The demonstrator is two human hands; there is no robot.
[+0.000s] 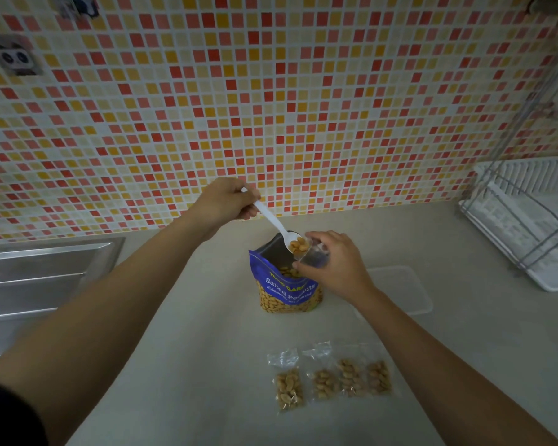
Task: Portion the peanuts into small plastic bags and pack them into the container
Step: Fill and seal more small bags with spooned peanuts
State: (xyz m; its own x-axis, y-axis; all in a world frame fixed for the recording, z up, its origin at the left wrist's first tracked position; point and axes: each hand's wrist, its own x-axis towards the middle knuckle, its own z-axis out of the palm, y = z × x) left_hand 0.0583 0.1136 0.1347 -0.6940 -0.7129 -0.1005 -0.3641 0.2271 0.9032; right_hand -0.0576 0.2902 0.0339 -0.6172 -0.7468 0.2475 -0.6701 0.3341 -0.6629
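Head: pale peanuts (298,244) on white spoon (271,217)

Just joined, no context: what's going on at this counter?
A person is portioning peanuts. The left hand grips a white spoon loaded with peanuts; the right hand holds a small clear bag at the spoon's tip, above the open blue pouch. Four filled bags lie on the counter nearer the camera; the clear container sits right of the pouch.
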